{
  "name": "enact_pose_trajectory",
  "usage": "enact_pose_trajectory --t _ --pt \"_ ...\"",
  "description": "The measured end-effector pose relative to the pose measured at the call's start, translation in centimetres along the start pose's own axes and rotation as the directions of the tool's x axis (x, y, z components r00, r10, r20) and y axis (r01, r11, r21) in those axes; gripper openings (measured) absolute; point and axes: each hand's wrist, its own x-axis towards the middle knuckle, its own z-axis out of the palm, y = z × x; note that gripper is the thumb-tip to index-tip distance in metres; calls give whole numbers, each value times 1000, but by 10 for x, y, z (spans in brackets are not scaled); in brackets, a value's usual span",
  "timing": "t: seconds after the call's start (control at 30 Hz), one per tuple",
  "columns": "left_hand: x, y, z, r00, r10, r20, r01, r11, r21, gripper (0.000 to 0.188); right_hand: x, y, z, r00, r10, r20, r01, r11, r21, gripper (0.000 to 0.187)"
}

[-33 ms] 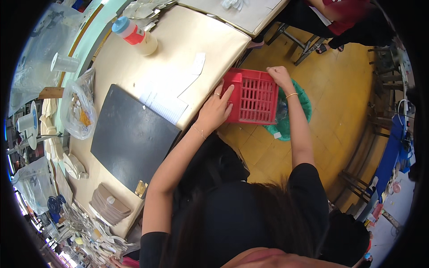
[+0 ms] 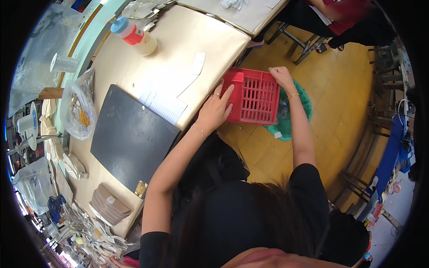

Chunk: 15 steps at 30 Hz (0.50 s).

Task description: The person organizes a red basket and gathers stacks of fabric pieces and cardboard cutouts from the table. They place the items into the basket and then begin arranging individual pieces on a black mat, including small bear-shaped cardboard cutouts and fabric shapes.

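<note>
A red plastic crate (image 2: 237,78) with slatted sides is tilted beside the table edge, over the floor. My right hand (image 2: 281,78) is closed on its upper right rim. At the crate's left side, my left hand (image 2: 214,111) holds the solid wall, thumb and fingers partly spread against it. The crate's inside is hidden from here. Just right of the crate, partly behind it and my right forearm, stands a round bin with a green liner (image 2: 304,100). Clear plastic shows in the bin.
On the paper-covered table (image 2: 201,35) lie a dark board (image 2: 134,134), lined paper (image 2: 163,105), a blue-capped bottle (image 2: 134,35), a plastic bag (image 2: 78,109) and stacked brown pieces (image 2: 109,205). A person in dark trousers (image 2: 299,18) is at the upper right, near a metal-legged stool (image 2: 308,51).
The crate's right side and my right hand have shifted very slightly to the right. My left hand keeps its place on the crate.
</note>
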Motion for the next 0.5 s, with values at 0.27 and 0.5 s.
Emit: enact_pose_trajectory --t 0.27,0.5 --pt "28 13 13 984 170 -61 -148 951 271 61 -61 2 8 982 123 -144 -120 992 32 58" --pt "76 12 29 971 233 45 -228 867 444 66 -117 -15 15 898 322 -298 -302 947 112 64"
